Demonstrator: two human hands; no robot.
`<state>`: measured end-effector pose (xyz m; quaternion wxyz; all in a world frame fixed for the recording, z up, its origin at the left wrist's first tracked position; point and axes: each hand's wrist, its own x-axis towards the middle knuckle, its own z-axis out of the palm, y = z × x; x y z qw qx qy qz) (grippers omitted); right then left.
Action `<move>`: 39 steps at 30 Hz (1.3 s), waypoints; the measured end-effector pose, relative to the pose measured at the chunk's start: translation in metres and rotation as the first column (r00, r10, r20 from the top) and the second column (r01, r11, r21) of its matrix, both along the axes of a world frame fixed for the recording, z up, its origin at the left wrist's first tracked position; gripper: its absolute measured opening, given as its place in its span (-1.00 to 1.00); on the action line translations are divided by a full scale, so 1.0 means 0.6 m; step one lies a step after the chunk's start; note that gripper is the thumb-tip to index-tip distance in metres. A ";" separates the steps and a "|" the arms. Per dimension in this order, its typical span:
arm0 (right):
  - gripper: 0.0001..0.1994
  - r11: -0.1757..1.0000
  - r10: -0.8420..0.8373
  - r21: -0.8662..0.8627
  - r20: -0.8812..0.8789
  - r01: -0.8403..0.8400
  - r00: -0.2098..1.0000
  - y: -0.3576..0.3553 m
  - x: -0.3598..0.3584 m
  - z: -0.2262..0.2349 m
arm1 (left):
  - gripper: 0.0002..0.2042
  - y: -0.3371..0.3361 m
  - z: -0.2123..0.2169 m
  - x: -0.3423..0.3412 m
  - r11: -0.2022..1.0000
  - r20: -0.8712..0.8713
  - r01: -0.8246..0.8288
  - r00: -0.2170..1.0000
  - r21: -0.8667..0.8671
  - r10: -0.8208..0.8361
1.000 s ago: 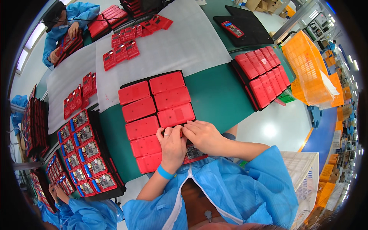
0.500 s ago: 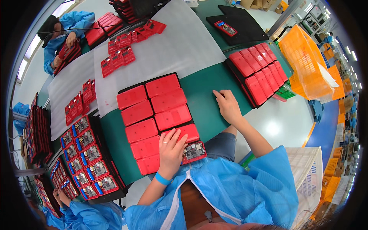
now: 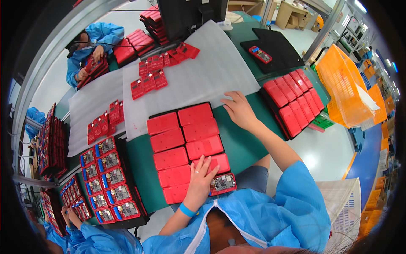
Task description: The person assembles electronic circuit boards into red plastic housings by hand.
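My left hand (image 3: 202, 181) lies with its fingers stretched out on the red plastic cases in a black tray (image 3: 181, 123). At the tray's near right corner, beside that hand, one red case with its circuit board (image 3: 223, 183) faces up; the other red cases (image 3: 170, 158) show smooth backs. My right hand (image 3: 240, 111) reaches over the green table near the edge of a pale sheet, thumb and fingers apart, with nothing visible in it. To its right stands a stack of trays filled with red cases (image 3: 291, 91).
Red circuit-board panels (image 3: 146, 84) lie on the pale sheet (image 3: 190, 76). Trays of exposed boards (image 3: 112, 178) stand at left. A black mat (image 3: 277, 48) bears one red case (image 3: 260, 54). Orange crates (image 3: 338, 80) stand right. A co-worker (image 3: 95, 46) handles trays far left; another's hands (image 3: 69, 216) show lower left.
My right hand has moved away from me and a little left, up to the pale sheet's edge, its fingers spreading. My left hand stays on the cases. The whole view has shifted.
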<state>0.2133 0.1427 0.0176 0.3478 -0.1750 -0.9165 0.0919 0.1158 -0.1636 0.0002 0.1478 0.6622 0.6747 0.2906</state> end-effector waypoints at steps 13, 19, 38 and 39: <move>-0.42 0.884 -0.214 -0.334 0.335 0.327 0.918 0.045 -0.511 -0.044 | -0.38 -0.011 -0.036 -0.001 0.999 -0.037 0.019 0.999 0.034 -0.017; -0.32 0.789 -0.203 -0.493 0.352 0.365 0.914 0.114 -0.539 -0.079 | -0.39 0.000 -0.027 -0.002 0.999 -0.022 0.027 0.999 0.027 -0.026; -0.74 0.072 0.522 -0.983 -0.108 -0.169 0.846 -0.092 0.072 0.112 | -0.58 0.004 0.077 -0.011 0.871 0.922 -0.489 0.356 0.046 0.151; -0.74 0.047 0.536 -0.983 -0.124 -0.176 0.835 -0.104 0.087 0.107 | -0.57 0.003 0.089 -0.013 0.902 0.956 -0.431 0.267 0.005 0.122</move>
